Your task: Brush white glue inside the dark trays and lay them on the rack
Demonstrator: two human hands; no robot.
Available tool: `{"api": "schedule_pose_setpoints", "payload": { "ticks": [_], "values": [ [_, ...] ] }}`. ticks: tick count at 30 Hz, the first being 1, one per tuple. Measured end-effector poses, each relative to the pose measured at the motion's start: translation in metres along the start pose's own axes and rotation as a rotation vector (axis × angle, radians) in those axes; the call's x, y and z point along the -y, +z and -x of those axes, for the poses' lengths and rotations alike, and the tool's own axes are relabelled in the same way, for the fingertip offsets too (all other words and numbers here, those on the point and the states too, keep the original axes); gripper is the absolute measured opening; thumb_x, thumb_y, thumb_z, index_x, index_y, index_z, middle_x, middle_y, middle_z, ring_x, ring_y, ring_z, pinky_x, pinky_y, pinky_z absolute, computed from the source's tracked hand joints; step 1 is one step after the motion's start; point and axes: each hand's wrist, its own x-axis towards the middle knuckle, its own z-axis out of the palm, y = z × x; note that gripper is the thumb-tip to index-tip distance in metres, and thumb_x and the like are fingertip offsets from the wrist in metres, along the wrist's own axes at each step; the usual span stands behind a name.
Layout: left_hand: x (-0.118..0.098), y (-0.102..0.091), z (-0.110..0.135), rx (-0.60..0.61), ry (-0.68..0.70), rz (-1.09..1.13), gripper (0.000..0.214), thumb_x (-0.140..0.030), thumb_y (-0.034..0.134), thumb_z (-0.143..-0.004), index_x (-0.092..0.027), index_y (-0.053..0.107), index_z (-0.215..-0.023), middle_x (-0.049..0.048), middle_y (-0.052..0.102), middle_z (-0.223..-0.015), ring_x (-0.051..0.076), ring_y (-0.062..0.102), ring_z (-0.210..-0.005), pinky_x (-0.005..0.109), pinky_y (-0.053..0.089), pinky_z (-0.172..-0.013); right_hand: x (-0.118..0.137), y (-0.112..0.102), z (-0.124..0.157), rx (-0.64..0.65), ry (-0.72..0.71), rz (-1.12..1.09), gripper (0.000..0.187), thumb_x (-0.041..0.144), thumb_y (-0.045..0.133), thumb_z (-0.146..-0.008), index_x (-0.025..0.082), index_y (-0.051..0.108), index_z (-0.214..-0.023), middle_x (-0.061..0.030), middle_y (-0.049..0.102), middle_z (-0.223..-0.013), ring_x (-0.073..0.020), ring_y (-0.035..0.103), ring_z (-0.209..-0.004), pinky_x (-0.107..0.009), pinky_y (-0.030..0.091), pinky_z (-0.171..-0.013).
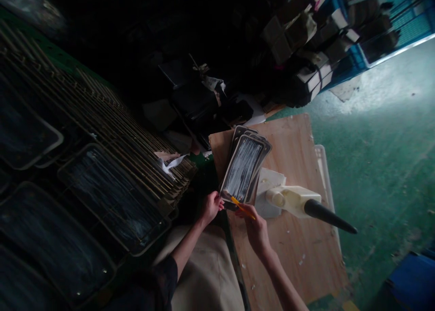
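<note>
A dark rectangular panel (243,166) with rounded corners and a pale rim lies tilted on top of several like panels. Whitish streaks run along its face. At its near left corner, my left hand (212,206) pinches the edge between thumb and fingers. My right hand (255,227) is closed around a thin yellow-handled brush (243,206). The brush's tip touches the panel's near end, close to my left fingers. Just right of the stack, a cream plastic bottle (297,200) with a long black nozzle (329,215) lies over a white sheet (272,179).
The stack lies on a wooden board (292,256). On my left, a wire rack (112,138) holds several streaked dark panels (115,197). Bundled dark pieces (316,75) and a blue crate (408,25) stand at the back right. A blue box (413,281) sits on the green floor (380,166).
</note>
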Motion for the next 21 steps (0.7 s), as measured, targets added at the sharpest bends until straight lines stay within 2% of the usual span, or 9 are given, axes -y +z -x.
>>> {"api": "schedule_pose_setpoints", "payload": {
  "ticks": [6,9,12,15,19,21],
  "values": [
    [0.006,-0.004,-0.005,0.025,0.0,-0.083,0.026,-0.03,0.059,-0.088,-0.019,0.05,-0.066,-0.0017,0.063,-0.061,0.01,0.062,-0.048,0.016,0.044,-0.042,-0.014,-0.007,-0.044,-0.034,0.119,-0.277,0.032,0.05,0.053,-0.099,0.022,0.065,-0.108,-0.0032,0.075,-0.077,-0.02,0.074,-0.068,-0.03,0.062,-0.065],
    [0.008,-0.006,-0.005,0.041,0.032,-0.146,0.022,-0.025,0.052,-0.089,-0.019,0.05,-0.068,-0.0007,0.065,-0.064,0.01,0.063,-0.051,0.017,0.045,-0.044,-0.016,-0.013,-0.074,-0.151,0.121,-0.345,0.035,0.054,0.057,-0.097,0.022,0.064,-0.108,-0.0029,0.075,-0.077,-0.0209,0.074,-0.068,-0.033,0.063,-0.065],
    [0.007,-0.005,-0.003,0.027,0.042,-0.154,0.019,-0.022,0.05,-0.089,-0.02,0.048,-0.069,-0.0013,0.064,-0.065,0.01,0.064,-0.052,0.017,0.046,-0.045,-0.013,-0.014,-0.093,-0.284,0.058,-0.36,0.036,0.054,0.056,-0.098,0.021,0.063,-0.11,-0.0029,0.075,-0.08,-0.0203,0.074,-0.071,-0.034,0.064,-0.069],
    [0.005,-0.001,-0.002,-0.005,0.016,-0.119,0.014,-0.021,0.052,-0.086,-0.02,0.049,-0.072,-0.0005,0.065,-0.066,0.011,0.066,-0.053,0.017,0.047,-0.045,-0.008,-0.009,-0.086,-0.321,0.019,-0.333,0.034,0.051,0.054,-0.1,0.021,0.063,-0.112,-0.0029,0.075,-0.083,-0.0193,0.074,-0.074,-0.033,0.063,-0.071],
    [0.007,0.004,-0.003,-0.065,-0.006,-0.071,0.008,-0.025,0.055,-0.084,-0.019,0.055,-0.079,0.0017,0.068,-0.066,0.014,0.068,-0.055,0.019,0.049,-0.045,-0.016,-0.006,-0.061,-0.156,0.037,-0.226,0.03,0.047,0.052,-0.102,0.021,0.064,-0.113,-0.0028,0.075,-0.081,-0.0186,0.074,-0.07,-0.029,0.061,-0.064],
    [0.01,0.005,-0.005,-0.062,0.026,-0.036,0.012,-0.031,0.058,-0.082,-0.019,0.055,-0.08,0.0016,0.068,-0.064,0.014,0.067,-0.052,0.019,0.048,-0.044,-0.023,-0.013,-0.064,-0.15,-0.001,-0.179,0.029,0.044,0.049,-0.102,0.022,0.064,-0.113,-0.0028,0.075,-0.082,-0.0186,0.074,-0.07,-0.029,0.061,-0.064]
  ]
}}
